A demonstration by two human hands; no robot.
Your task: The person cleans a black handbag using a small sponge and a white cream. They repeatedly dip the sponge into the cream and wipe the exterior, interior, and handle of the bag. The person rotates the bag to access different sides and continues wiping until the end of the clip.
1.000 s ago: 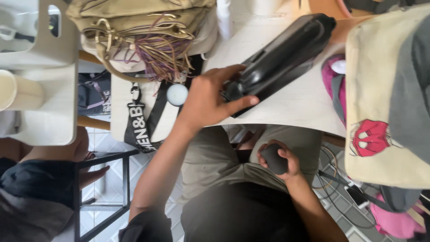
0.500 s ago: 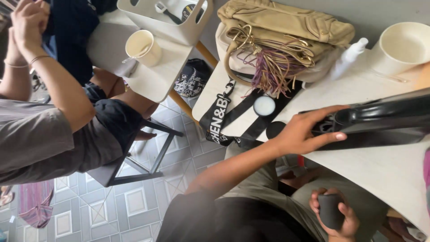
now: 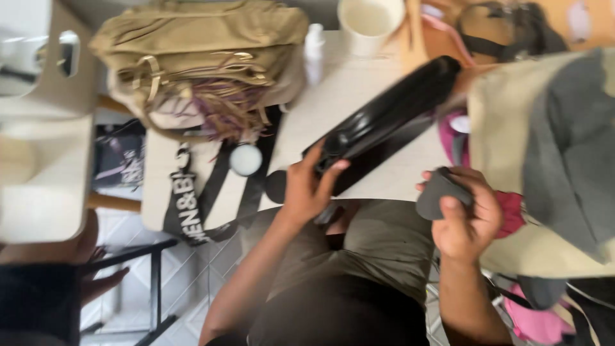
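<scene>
I see the left hand (image 3: 307,189) clamped on the near end of a long glossy black case (image 3: 384,122) slanting across the white table (image 3: 359,83); the right hand (image 3: 464,218), raised beside it, pinches a small grey pad (image 3: 439,192).

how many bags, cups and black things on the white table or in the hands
bags: 2, the tan bag and the cream tote
cups: 1, the white cup
black things: 1, the long black case in the left hand
total: 4

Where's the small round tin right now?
In the head view, the round tin lies on the white table left of the left hand, on the black straps just below the tan bag.
</scene>
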